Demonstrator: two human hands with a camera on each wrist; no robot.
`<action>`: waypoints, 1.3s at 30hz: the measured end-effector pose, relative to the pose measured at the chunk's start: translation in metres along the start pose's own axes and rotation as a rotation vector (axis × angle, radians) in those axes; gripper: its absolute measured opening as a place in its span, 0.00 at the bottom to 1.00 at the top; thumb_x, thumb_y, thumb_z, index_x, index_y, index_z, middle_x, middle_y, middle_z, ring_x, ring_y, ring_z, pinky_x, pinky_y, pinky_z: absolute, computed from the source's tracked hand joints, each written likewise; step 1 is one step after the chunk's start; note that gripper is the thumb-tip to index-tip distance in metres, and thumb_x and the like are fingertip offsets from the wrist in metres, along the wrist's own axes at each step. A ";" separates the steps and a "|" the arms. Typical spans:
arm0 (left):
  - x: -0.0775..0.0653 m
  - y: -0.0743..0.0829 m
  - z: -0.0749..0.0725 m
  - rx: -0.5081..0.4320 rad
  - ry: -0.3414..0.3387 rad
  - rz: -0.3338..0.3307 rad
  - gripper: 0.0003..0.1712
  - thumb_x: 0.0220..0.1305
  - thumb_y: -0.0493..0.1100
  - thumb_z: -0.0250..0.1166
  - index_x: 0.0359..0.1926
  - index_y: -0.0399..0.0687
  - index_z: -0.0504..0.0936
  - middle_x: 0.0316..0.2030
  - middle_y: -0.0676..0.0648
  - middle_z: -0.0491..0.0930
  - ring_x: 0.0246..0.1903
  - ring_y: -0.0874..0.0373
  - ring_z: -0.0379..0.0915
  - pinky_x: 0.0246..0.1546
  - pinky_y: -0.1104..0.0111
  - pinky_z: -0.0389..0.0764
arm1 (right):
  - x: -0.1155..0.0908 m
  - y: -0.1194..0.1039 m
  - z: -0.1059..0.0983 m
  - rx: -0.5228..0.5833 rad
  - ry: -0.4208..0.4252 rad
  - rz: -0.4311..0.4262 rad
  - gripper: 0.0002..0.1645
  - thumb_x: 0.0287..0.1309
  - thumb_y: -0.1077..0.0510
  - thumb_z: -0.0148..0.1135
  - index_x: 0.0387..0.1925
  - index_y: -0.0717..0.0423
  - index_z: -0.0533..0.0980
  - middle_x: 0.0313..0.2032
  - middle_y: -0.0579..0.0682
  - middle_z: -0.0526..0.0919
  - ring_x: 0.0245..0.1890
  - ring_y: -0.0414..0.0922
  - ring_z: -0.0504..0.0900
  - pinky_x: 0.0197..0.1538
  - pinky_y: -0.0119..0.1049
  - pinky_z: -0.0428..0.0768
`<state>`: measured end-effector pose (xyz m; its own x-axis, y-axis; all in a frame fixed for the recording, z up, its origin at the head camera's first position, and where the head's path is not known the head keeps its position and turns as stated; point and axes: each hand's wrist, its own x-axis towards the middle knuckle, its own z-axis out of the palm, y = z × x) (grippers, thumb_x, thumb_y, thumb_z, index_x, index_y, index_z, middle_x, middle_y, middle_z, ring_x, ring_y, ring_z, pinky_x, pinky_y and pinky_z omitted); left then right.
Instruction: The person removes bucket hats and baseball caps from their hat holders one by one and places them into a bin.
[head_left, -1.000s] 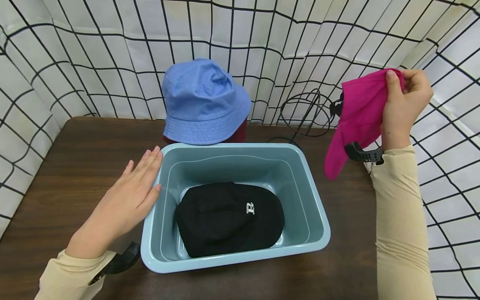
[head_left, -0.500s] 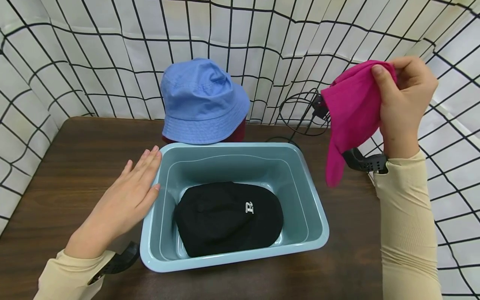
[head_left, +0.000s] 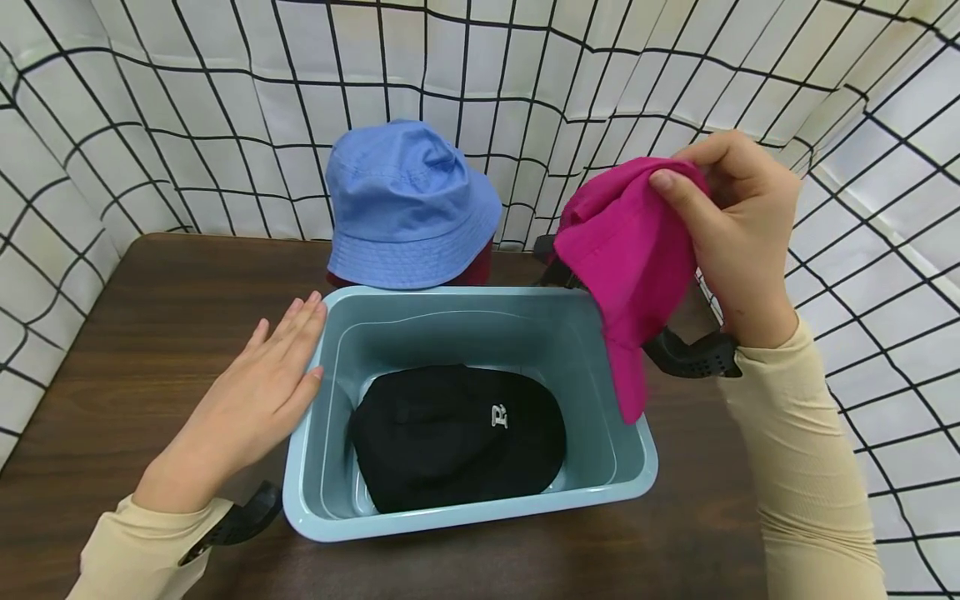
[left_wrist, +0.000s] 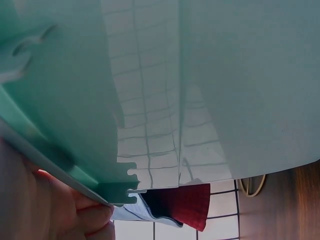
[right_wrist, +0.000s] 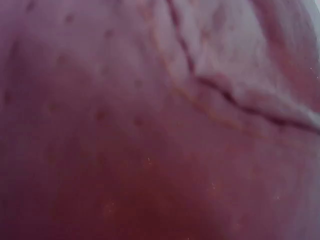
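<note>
My right hand (head_left: 738, 229) pinches a bright pink cap (head_left: 637, 250) by its edge, thumb in front. The cap hangs over the right rim of a light blue plastic basin (head_left: 465, 518), its lower tip overlapping the inside wall. Pink stitched fabric fills the right wrist view. Inside the basin lies a black cap (head_left: 457, 442) with a small white letter on it. My left hand (head_left: 247, 387) rests with straight fingers along the basin's left rim; in the left wrist view its fingers (left_wrist: 90, 215) are beside the basin wall (left_wrist: 240, 90).
A light blue bucket hat (head_left: 408, 208) stands behind the basin, over something dark red (head_left: 480, 267). All this is on a dark wooden table (head_left: 187, 292). Black wire grid panels (head_left: 315, 92) with white sheeting behind them enclose the back and sides.
My right hand has brought the pink cap leftward and down, from beside the basin to over its right rim. The left hand and the black cap have stayed in place.
</note>
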<state>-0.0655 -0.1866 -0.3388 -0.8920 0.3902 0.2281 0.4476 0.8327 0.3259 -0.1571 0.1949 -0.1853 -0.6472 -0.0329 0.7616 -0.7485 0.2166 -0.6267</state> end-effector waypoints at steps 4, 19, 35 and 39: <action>0.000 0.000 0.000 0.005 -0.003 0.001 0.37 0.70 0.44 0.47 0.73 0.37 0.44 0.72 0.38 0.46 0.71 0.45 0.38 0.69 0.51 0.36 | -0.006 -0.006 0.011 -0.040 -0.097 -0.045 0.02 0.49 0.72 0.66 0.28 0.68 0.80 0.26 0.50 0.80 0.24 0.42 0.74 0.30 0.27 0.73; 0.001 0.001 -0.001 -0.004 -0.008 -0.002 0.37 0.70 0.43 0.47 0.73 0.37 0.44 0.72 0.38 0.46 0.71 0.45 0.37 0.69 0.50 0.37 | -0.015 -0.019 0.039 -0.041 -0.432 -0.208 0.09 0.40 0.78 0.69 0.26 0.68 0.78 0.22 0.49 0.77 0.23 0.39 0.73 0.25 0.27 0.73; 0.000 0.000 0.000 -0.002 -0.003 -0.002 0.37 0.69 0.43 0.47 0.73 0.37 0.44 0.72 0.38 0.46 0.71 0.45 0.37 0.69 0.50 0.37 | -0.041 -0.017 0.089 0.049 -0.742 -0.102 0.07 0.45 0.67 0.72 0.28 0.59 0.80 0.27 0.43 0.82 0.26 0.37 0.76 0.29 0.31 0.74; 0.000 0.001 0.000 -0.008 -0.002 0.000 0.37 0.69 0.43 0.47 0.73 0.37 0.44 0.72 0.38 0.46 0.71 0.45 0.37 0.69 0.51 0.36 | -0.053 -0.012 0.100 0.069 -0.822 -0.005 0.07 0.47 0.64 0.72 0.28 0.58 0.80 0.27 0.42 0.81 0.23 0.36 0.73 0.26 0.31 0.73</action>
<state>-0.0652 -0.1862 -0.3382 -0.8920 0.3911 0.2266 0.4483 0.8295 0.3331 -0.1280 0.0968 -0.2344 -0.5229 -0.7430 0.4178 -0.7418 0.1551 -0.6524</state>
